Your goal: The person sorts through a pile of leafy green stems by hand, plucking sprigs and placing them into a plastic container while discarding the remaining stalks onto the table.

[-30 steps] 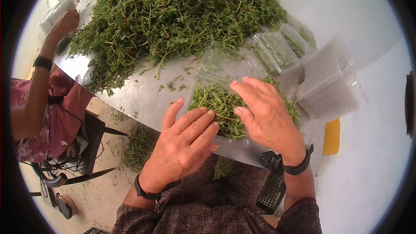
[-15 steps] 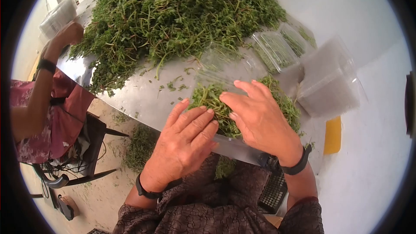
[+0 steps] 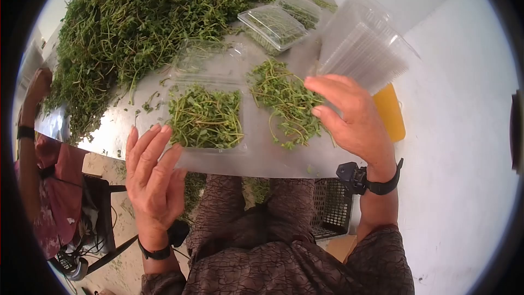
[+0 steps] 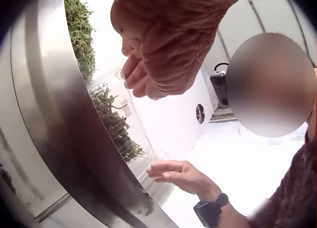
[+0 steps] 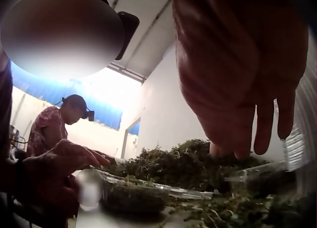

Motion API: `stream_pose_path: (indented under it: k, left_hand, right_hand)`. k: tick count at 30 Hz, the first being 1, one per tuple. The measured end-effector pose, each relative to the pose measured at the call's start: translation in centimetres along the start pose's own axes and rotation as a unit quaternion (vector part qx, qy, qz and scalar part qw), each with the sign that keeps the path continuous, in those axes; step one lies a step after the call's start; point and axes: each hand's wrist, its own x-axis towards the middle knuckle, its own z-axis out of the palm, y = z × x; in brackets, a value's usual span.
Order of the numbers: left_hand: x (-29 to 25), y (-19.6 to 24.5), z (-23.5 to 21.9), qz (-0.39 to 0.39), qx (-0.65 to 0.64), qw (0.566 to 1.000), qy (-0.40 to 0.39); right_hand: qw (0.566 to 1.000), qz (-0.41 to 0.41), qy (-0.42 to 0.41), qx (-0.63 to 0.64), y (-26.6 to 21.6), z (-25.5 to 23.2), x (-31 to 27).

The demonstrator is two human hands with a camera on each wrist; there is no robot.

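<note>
A clear plastic box (image 3: 243,106) full of green sprigs (image 3: 204,117) lies near the table's front edge, its lid (image 3: 210,60) folded back behind it. At the box's front left corner is the left hand (image 3: 153,180), fingers extended, fingertips at or close to the rim; contact is unclear. A loose heap of sprigs (image 3: 286,101) lies on the table right of the box. Over that heap's right edge the right hand (image 3: 352,117) hovers, fingers extended and holding nothing. In the left wrist view the left hand (image 4: 158,54) is beside the box (image 4: 119,119).
A large pile of greens (image 3: 136,27) covers the back left. Behind the loose heap stand a closed filled box (image 3: 275,24), another filled box (image 3: 299,10) and a stack of empty boxes (image 3: 363,43). A yellow object (image 3: 388,112) is at the right. Another person's arm (image 3: 30,104) is at far left.
The head view has shifted right. The hands have moved apart, away from over the sprigs, uncovering the filled box and the loose heap; the left is now at the box's left corner.
</note>
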Motion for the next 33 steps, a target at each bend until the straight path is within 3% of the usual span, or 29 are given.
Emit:
stream_pose_path:
  k: [10, 12, 16, 18, 22, 25, 28, 31, 33]
  left_hand:
    - [-0.6, 0.3, 0.0, 0.013, 0.008, 1.000, 0.010]
    - [-0.7, 0.5, 0.0, 0.012, 0.009, 1.000, 0.005]
    - [-0.7, 0.8, 0.2, 0.011, 0.000, 1.000, -0.005]
    - [-0.6, 1.2, 0.4, 0.008, -0.002, 1.000, -0.006]
    - [-0.3, 1.7, 0.7, 0.009, -0.011, 1.000, -0.015]
    - [-0.2, 1.9, 0.9, 0.014, -0.015, 1.000, -0.018]
    - [-0.2, 2.0, 0.9, 0.013, -0.014, 1.000, -0.018]
    - [-0.2, 2.0, 0.8, -0.007, -0.023, 0.999, -0.029]
    - [-0.1, 1.9, 0.9, 0.017, -0.020, 0.999, -0.020]
  right_hand:
    - [0.980, 0.167, -0.026, -0.107, 2.3, -0.3, -4.9]
    - [0.956, 0.250, -0.083, -0.127, 1.9, -0.3, -5.2]
    - [0.967, 0.231, -0.071, -0.085, 2.5, 1.2, -5.8]
    - [0.981, 0.171, -0.001, -0.091, 2.7, 1.7, -5.7]
    - [0.990, 0.117, 0.044, -0.070, 2.2, 1.7, -3.8]
    - [0.990, 0.139, 0.032, -0.021, 1.6, 2.0, -1.7]
    - [0.994, 0.098, 0.027, -0.045, 2.1, 2.8, -0.2]
    - [0.992, 0.088, -0.012, -0.093, 2.7, 3.4, 0.8]
    - [0.976, 0.140, -0.087, -0.139, 3.1, 3.7, 1.3]
